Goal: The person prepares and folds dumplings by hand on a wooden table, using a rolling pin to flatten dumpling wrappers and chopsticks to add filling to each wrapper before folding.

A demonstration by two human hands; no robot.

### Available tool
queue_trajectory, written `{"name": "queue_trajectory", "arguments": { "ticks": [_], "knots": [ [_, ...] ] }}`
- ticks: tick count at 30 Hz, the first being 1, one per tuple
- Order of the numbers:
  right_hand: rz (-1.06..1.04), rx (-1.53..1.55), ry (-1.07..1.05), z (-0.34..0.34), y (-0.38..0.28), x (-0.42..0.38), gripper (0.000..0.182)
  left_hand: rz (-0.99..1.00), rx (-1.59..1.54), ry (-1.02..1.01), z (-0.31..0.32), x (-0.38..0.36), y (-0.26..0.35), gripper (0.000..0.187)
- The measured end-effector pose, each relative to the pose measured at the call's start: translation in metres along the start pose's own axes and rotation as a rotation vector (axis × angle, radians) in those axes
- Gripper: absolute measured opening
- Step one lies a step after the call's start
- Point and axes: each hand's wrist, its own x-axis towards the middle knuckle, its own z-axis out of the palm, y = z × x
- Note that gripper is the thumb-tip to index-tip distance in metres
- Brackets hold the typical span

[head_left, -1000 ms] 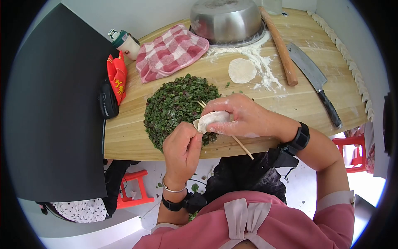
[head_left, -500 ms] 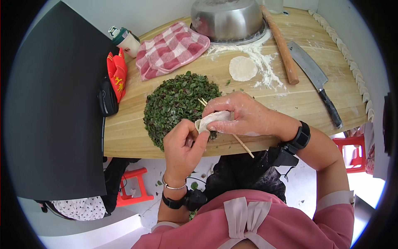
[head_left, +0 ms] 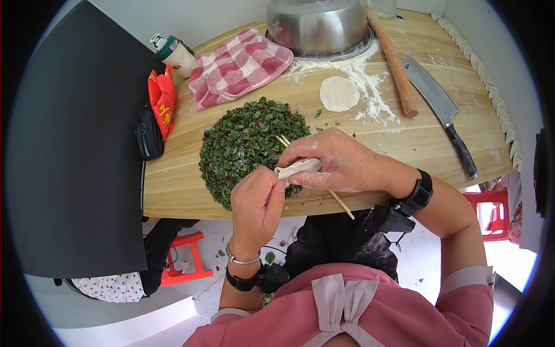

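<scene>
A folded dumpling [head_left: 302, 169] of pale dough is between my two hands, over the near edge of the wooden table. My left hand [head_left: 256, 199] pinches its left end, fingers pressed together. Curled around its right side and top is my right hand [head_left: 335, 159], dusted with flour. Just behind my hands rises a mound of chopped dark green leaves [head_left: 251, 144]. Wooden chopsticks [head_left: 341, 205] pass beneath my right hand, their tips by the leaves. What the dough holds inside is hidden.
A round dough wrapper [head_left: 339, 93] lies beside scattered flour [head_left: 370, 89]. Farther right are a rolling pin [head_left: 393, 63], a cleaver [head_left: 430, 92] and a row of finished dumplings [head_left: 491, 92]. A metal bowl [head_left: 317, 29], checked cloth [head_left: 240, 66] and bottle [head_left: 176, 56] stand at the back.
My left hand has turned and closed in, its thumb now pressed against the fingers at the dough's left end. My right hand keeps its hold with only a slight shift.
</scene>
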Motion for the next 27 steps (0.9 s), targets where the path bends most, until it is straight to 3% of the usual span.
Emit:
{"name": "queue_trajectory", "arguments": {
  "ticks": [4, 9, 27],
  "knots": [
    [-0.052, -0.001, 0.010, 0.001, 0.004, 0.000, 0.025, 0.044, 0.008, 0.055, 0.002, -0.001, 0.001, 0.018],
    [-0.072, 0.015, 0.031, 0.001, 0.004, -0.001, 0.024, -0.067, -0.050, 0.021, -0.005, 0.000, 0.000, 0.030],
    [-0.180, -0.074, -0.001, 0.003, 0.007, 0.001, 0.022, -0.006, -0.030, -0.058, -0.007, 0.004, -0.002, 0.017]
  ]
}}
